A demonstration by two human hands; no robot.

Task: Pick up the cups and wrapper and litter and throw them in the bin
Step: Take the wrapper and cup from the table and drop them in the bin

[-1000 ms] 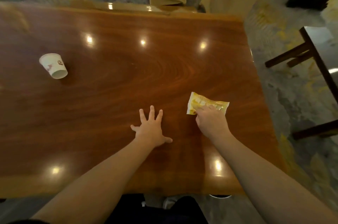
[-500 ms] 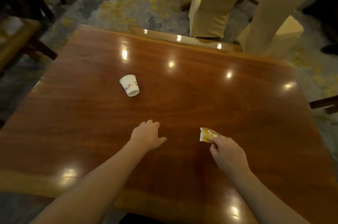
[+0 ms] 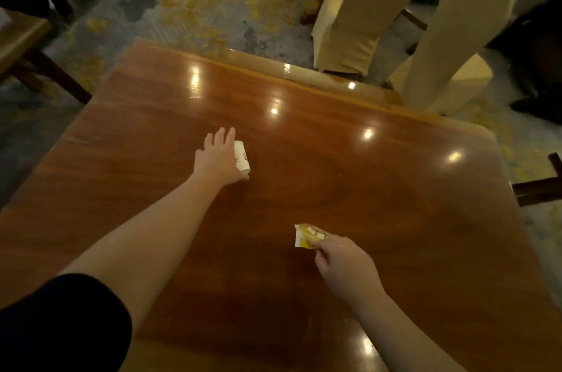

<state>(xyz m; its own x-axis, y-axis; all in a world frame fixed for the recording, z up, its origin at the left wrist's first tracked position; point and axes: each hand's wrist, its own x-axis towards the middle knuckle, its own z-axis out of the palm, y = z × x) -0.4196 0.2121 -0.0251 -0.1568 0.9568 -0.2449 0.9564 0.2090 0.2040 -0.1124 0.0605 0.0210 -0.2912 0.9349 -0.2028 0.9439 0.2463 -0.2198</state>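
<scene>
A small white paper cup (image 3: 241, 156) with red print lies on its side on the glossy, wood-grained counter (image 3: 380, 189), its long axis running away from the person and its wider rim toward them. The left hand (image 3: 218, 159) lies over its left flank with fingers spread; whether this grip has closed is not visible. The right hand (image 3: 343, 265) pinches a crinkled yellow-and-white wrapper (image 3: 307, 236), flat and pointing left, just above the counter's near right part.
</scene>
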